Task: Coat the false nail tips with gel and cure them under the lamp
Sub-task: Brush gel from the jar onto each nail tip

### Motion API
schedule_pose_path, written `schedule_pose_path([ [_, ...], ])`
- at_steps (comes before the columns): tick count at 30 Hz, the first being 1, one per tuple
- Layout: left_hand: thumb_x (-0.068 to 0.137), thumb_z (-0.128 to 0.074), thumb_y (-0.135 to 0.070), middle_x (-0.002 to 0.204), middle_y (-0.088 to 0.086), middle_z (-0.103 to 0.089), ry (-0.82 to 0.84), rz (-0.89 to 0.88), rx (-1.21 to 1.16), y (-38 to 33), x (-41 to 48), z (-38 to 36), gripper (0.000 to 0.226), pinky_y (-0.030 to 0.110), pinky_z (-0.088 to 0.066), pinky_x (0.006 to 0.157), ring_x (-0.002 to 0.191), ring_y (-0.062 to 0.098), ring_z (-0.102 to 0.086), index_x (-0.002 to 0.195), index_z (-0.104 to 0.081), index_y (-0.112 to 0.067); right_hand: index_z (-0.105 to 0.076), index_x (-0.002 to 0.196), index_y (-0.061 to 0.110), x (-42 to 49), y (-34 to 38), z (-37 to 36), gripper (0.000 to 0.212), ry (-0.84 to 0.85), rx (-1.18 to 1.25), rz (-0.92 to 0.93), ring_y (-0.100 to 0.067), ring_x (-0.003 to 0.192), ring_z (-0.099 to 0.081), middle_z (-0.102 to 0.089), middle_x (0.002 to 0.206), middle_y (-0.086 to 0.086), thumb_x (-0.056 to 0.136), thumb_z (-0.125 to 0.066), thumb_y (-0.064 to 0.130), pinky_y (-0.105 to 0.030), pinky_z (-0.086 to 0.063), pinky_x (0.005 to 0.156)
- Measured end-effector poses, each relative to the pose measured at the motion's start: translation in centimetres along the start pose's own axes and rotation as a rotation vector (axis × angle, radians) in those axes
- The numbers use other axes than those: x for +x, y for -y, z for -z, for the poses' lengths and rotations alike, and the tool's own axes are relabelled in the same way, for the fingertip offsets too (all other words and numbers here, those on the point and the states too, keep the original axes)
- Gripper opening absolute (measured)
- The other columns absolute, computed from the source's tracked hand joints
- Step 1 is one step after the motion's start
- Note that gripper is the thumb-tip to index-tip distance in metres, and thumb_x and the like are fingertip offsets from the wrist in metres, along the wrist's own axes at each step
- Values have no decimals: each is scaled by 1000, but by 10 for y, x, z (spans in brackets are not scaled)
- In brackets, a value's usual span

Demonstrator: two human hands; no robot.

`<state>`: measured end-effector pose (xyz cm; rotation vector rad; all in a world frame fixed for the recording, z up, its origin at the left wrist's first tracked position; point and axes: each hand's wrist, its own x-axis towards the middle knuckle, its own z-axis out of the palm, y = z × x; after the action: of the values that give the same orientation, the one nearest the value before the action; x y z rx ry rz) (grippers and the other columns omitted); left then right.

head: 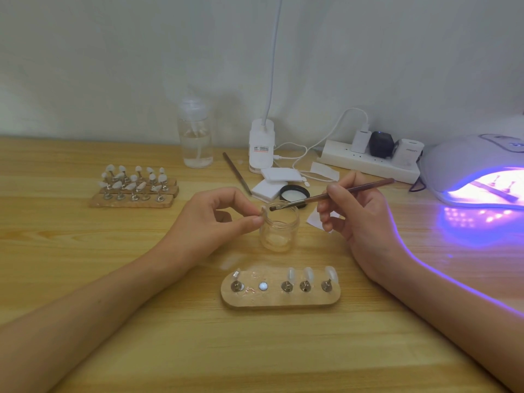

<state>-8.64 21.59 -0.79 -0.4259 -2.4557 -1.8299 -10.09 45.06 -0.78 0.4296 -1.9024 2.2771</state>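
Violet glow spills from the curing lamp (467,165) at two o'clock on the wooden table (85,279), and a strip with little stands is lit up inside its mouth. Centre stage: the left hand (218,219) has thumb and forefinger pinched tight on a single false nail tip (265,213), holding it right over the rim of the open glass jar (279,234). From three o'clock, the right hand (363,219) has its fingers wrapped round a brown brush (340,193), pen-style, bristles down at the tip. Touching it or just shy? Hard to call. At six o'clock of the jar, just beside it, lies the wooden holder (283,303), with four tips on metal stands and one bare shiny disc. Over at ten o'clock, well apart, a rack of more tips (127,204). At twelve o'clock, a black lid (293,194) and white pads (275,175), with a clear bottle (195,143) further back.
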Motion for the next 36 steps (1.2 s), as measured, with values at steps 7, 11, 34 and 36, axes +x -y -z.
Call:
schedule_pose_path([
  [7,69,-79,-40,84,2,-74,-8,1,-10,0,0,0,16,15,-33,46,49,6,-40,73,-70,-27,-51,82,11,0,-1,-1,16,28,-9,14,-15,58,-59,-64,66,-5,94,-61,15,-23,-47,50],
  [11,72,-80,-36,86,-6,-75,-11,-1,7,0,0,0,13,14,-36,48,51,6,-43,73,-70,-28,-53,79,14,0,1,0,17,-1,17,11,-14,57,-58,-64,65,-4,90,-66,19,-23,-47,50],
  [34,82,-78,-18,90,-3,-72,-17,-100,21,3,0,-1,12,15,-36,50,50,6,-41,76,-68,-23,-60,72,24,1,2,0,19,37,54,6,-14,58,-58,-63,65,-3,90,-62,19,-22,-47,50],
  [36,83,-77,-16,91,-5,-72,-15,-118,25,3,0,-1,11,14,-35,50,49,5,-39,78,-68,-21,-57,76,19,1,1,0,16,58,42,11,-15,59,-59,-64,66,-3,91,-62,19,-22,-47,50],
])
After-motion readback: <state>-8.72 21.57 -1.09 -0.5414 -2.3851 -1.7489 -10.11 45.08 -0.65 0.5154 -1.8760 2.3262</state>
